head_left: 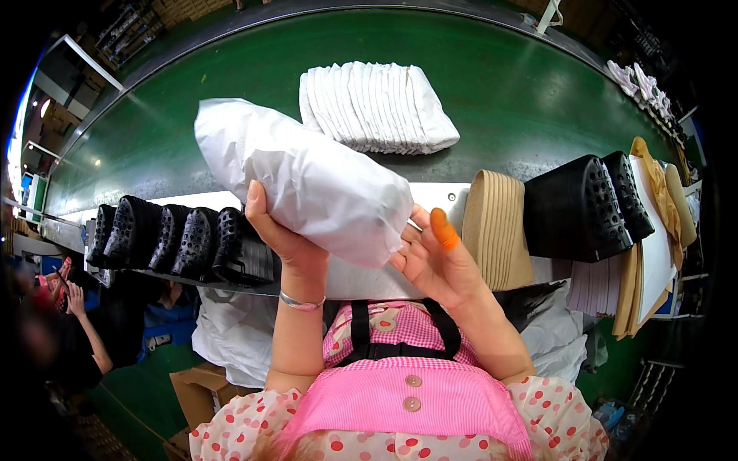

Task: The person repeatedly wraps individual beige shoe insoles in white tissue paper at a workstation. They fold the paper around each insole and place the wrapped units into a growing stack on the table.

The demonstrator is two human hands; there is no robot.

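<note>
A shoe-shaped bundle wrapped in white paper (307, 184) hangs tilted above the front of the workbench, its far end up to the left. My left hand (284, 234) grips its underside, thumb pressed on the near face. At the bundle's lower right end is my right hand (438, 261), palm turned up, with its fingertips touching the paper and its thumb apart. An orange finger cover (443, 229) sits on that thumb. Beyond the bundle, a row of folded white wrapped packets (377, 107) rests on the green belt. What the paper encloses is hidden.
Black studded shoe-shaped pieces (196, 242) stand along the left edge, more black pieces (573, 207) on the right. Between them and my right hand is a tan stack of curved sheets (496, 230). Pale shoes (642, 84) line the far right. Someone's hand (75, 300) shows at left.
</note>
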